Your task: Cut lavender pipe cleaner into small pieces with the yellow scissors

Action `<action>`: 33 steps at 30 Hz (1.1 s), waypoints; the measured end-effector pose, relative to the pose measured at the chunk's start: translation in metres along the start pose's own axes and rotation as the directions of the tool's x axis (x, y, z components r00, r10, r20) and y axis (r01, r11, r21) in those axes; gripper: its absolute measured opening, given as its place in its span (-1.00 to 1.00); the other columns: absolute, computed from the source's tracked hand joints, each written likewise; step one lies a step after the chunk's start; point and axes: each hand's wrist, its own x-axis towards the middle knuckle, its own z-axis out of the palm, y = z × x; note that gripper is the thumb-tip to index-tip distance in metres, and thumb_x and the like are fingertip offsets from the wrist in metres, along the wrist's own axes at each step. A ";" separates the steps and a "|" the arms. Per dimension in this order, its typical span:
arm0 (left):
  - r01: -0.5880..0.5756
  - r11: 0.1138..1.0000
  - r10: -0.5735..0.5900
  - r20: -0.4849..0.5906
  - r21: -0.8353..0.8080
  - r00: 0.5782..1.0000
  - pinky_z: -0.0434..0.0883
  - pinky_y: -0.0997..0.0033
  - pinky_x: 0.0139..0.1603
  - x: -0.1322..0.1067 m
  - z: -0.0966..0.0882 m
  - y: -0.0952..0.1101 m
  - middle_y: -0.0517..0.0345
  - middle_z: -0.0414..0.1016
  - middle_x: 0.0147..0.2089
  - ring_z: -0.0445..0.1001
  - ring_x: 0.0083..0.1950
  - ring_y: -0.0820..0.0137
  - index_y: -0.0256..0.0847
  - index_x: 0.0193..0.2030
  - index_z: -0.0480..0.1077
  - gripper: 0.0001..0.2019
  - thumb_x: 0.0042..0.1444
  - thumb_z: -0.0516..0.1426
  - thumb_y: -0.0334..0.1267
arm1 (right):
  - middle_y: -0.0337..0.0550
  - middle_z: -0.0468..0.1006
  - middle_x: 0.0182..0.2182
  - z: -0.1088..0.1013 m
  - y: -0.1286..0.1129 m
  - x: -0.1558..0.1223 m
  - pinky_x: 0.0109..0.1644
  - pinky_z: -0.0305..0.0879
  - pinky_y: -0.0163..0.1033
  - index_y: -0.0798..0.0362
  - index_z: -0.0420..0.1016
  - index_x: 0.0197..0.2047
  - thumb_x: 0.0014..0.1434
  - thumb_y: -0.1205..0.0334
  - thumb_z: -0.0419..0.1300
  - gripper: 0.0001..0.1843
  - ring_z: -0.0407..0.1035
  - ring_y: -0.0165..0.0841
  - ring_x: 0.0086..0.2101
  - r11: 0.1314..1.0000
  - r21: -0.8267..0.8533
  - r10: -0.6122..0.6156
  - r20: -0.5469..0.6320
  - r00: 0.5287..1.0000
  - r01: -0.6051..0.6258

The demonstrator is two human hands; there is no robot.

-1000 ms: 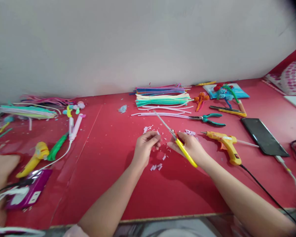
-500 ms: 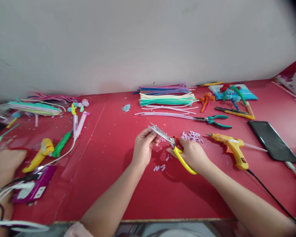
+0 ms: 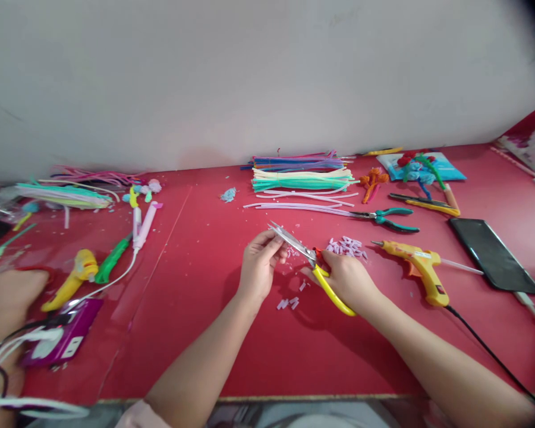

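Observation:
Yellow-handled scissors (image 3: 334, 292) are gripped in my right hand (image 3: 350, 278), their blades pointing up and left. The blade tips lie over the fingers of my left hand (image 3: 259, 261), which are pinched together at the blades; whatever they hold is too small and covered to make out. Short lilac pipe cleaner pieces (image 3: 346, 246) are heaped just beyond my right hand. Several more cut pieces (image 3: 288, 304) lie on the red table (image 3: 196, 309) below the scissors, and lilac bits are scattered under the blades.
Behind my hands lie bundled pipe cleaners (image 3: 301, 179) and teal-handled pliers (image 3: 383, 219). To the right are a yellow glue gun (image 3: 417, 264) and a phone (image 3: 494, 255). At left are another glue gun (image 3: 74, 279), a purple power strip (image 3: 65, 336) and another person's arm (image 3: 9, 297).
Hardly anything differs. The scissor blades look slightly closer together than before; both hands keep their places.

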 end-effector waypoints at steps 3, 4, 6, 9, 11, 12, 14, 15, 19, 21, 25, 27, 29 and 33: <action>0.004 1.000 -0.003 -0.009 0.003 1.000 0.19 0.62 -0.57 0.000 0.001 0.001 0.23 0.35 -0.53 0.26 -0.56 0.61 -0.25 -0.40 0.37 -0.95 -0.07 0.12 -0.36 | -0.26 0.28 -0.70 0.000 -0.001 0.000 -0.57 -0.13 -0.41 0.04 0.17 -0.54 -0.01 -0.14 -0.06 -0.61 0.15 -0.48 -0.67 1.000 0.008 -0.009 0.001 1.000 0.009; 0.004 1.000 -0.004 -0.010 0.004 1.000 0.19 0.62 -0.57 0.000 0.001 0.001 0.23 0.36 -0.53 0.26 -0.56 0.61 -0.25 -0.41 0.37 -0.95 -0.07 0.12 -0.36 | -0.26 0.28 -0.70 0.000 -0.001 0.000 -0.57 -0.13 -0.41 0.04 0.17 -0.54 -0.01 -0.14 -0.07 -0.60 0.14 -0.48 -0.67 1.000 0.005 -0.009 -0.001 1.000 0.009; 0.007 1.000 -0.007 -0.008 0.008 1.000 0.19 0.62 -0.57 0.000 0.001 0.001 0.23 0.36 -0.53 0.26 -0.56 0.62 -0.25 -0.41 0.37 -0.95 -0.07 0.12 -0.35 | -0.26 0.28 -0.70 0.000 0.000 0.000 -0.58 -0.14 -0.41 0.04 0.16 -0.55 -0.01 -0.15 -0.07 -0.60 0.14 -0.49 -0.67 1.000 -0.005 -0.007 -0.006 1.000 0.007; 0.011 1.000 -0.011 -0.003 0.009 1.000 0.20 0.62 -0.57 0.000 0.001 0.002 0.22 0.36 -0.52 0.26 -0.56 0.62 -0.26 -0.40 0.37 -0.94 -0.07 0.12 -0.36 | -0.26 0.27 -0.71 0.001 0.001 0.000 -0.58 -0.14 -0.41 0.04 0.16 -0.55 0.00 -0.15 -0.08 -0.59 0.12 -0.49 -0.68 1.000 -0.015 -0.007 -0.010 1.000 0.007; 0.012 1.000 -0.012 0.003 0.008 1.000 0.20 0.62 -0.57 0.000 0.000 0.002 0.21 0.36 -0.52 0.26 -0.55 0.62 -0.26 -0.39 0.36 -0.94 -0.06 0.11 -0.36 | -0.26 0.27 -0.71 0.002 0.002 0.000 -0.59 -0.15 -0.41 0.04 0.17 -0.56 0.00 -0.15 -0.09 -0.59 0.12 -0.49 -0.68 1.000 -0.018 -0.009 -0.013 1.000 0.009; 0.014 1.000 -0.014 0.003 0.009 1.000 0.19 0.63 -0.57 0.000 -0.001 0.002 0.21 0.36 -0.52 0.26 -0.55 0.61 -0.27 -0.38 0.36 -0.93 -0.05 0.10 -0.36 | -0.26 0.28 -0.71 0.002 0.002 0.000 -0.59 -0.15 -0.41 0.04 0.17 -0.56 0.00 -0.15 -0.09 -0.59 0.12 -0.49 -0.68 1.000 -0.020 -0.010 -0.015 1.000 0.010; 0.018 1.000 -0.018 0.000 0.013 1.000 0.19 0.63 -0.58 0.000 -0.001 0.002 0.20 0.35 -0.51 0.26 -0.55 0.61 -0.28 -0.37 0.36 -0.92 -0.05 0.10 -0.37 | -0.25 0.28 -0.72 0.001 0.003 0.000 -0.59 -0.16 -0.40 0.05 0.18 -0.57 0.01 -0.15 -0.10 -0.58 0.11 -0.49 -0.69 1.000 -0.026 -0.009 -0.016 1.000 0.008; 0.021 1.000 -0.021 -0.004 0.015 1.000 0.19 0.63 -0.59 0.000 -0.001 0.002 0.20 0.35 -0.51 0.26 -0.55 0.61 -0.28 -0.36 0.36 -0.92 -0.05 0.10 -0.37 | -0.24 0.28 -0.72 0.000 0.003 0.000 -0.59 -0.16 -0.40 0.05 0.19 -0.57 0.01 -0.15 -0.10 -0.58 0.11 -0.49 -0.69 1.000 -0.028 -0.005 -0.016 1.000 0.005; 0.038 0.999 -0.038 0.002 0.000 0.999 0.19 0.62 -0.58 0.000 0.000 0.003 0.21 0.34 -0.51 0.26 -0.55 0.61 -0.28 -0.37 0.34 -0.92 -0.06 0.11 -0.35 | -0.23 0.30 -0.70 -0.006 0.001 0.000 -0.58 -0.14 -0.39 0.04 0.22 -0.56 0.01 -0.16 -0.10 -0.57 0.15 -0.47 -0.67 0.999 -0.040 0.024 -0.014 1.000 -0.025; 0.054 0.998 -0.053 0.011 -0.017 0.999 0.18 0.62 -0.57 0.000 0.000 0.003 0.22 0.34 -0.51 0.26 -0.55 0.62 -0.27 -0.38 0.33 -0.92 -0.06 0.11 -0.34 | -0.22 0.34 -0.66 -0.010 0.002 0.001 -0.56 -0.11 -0.38 0.03 0.24 -0.52 -0.02 -0.16 -0.07 -0.59 0.20 -0.44 -0.63 0.997 -0.069 0.045 -0.028 0.999 -0.046; 0.107 0.994 -0.106 0.039 -0.029 0.994 0.18 0.61 -0.56 0.000 0.001 0.003 0.23 0.33 -0.51 0.26 -0.55 0.62 -0.27 -0.40 0.30 -0.93 -0.06 0.10 -0.32 | -0.20 0.36 -0.62 -0.013 0.007 0.003 -0.54 -0.07 -0.37 0.04 0.25 -0.49 -0.05 -0.14 -0.01 -0.62 0.23 -0.42 -0.60 0.995 -0.070 0.066 -0.063 0.996 -0.071; 0.160 0.987 -0.159 0.071 -0.010 0.985 0.16 0.61 -0.57 -0.001 0.002 0.002 0.23 0.33 -0.52 0.26 -0.56 0.61 -0.27 -0.40 0.30 -0.92 -0.06 0.10 -0.32 | -0.24 0.30 -0.66 -0.013 0.009 0.004 -0.55 -0.06 -0.38 0.05 0.23 -0.54 -0.02 -0.09 -0.03 -0.64 0.19 -0.44 -0.62 0.997 0.047 0.060 -0.055 0.997 -0.057; 0.221 0.975 -0.223 0.118 0.030 0.968 0.15 0.62 -0.59 -0.002 0.003 0.001 0.22 0.33 -0.52 0.25 -0.58 0.61 -0.26 -0.39 0.30 -0.91 -0.07 0.10 -0.31 | -0.28 0.26 -0.68 -0.013 0.008 0.005 -0.56 -0.04 -0.40 0.06 0.23 -0.54 0.00 -0.04 -0.04 -0.67 0.15 -0.48 -0.63 0.968 0.248 0.055 -0.035 0.998 -0.045; 0.332 0.929 -0.365 0.250 0.163 0.897 0.12 0.60 -0.61 -0.008 0.006 0.000 0.20 0.32 -0.55 0.23 -0.61 0.60 -0.27 -0.40 0.32 -0.90 -0.07 0.11 -0.29 | -0.33 0.24 -0.65 -0.021 0.000 0.005 -0.54 0.05 -0.44 0.07 0.26 -0.45 0.01 0.07 -0.02 -0.76 0.13 -0.53 -0.62 0.791 0.611 0.021 0.007 1.000 -0.021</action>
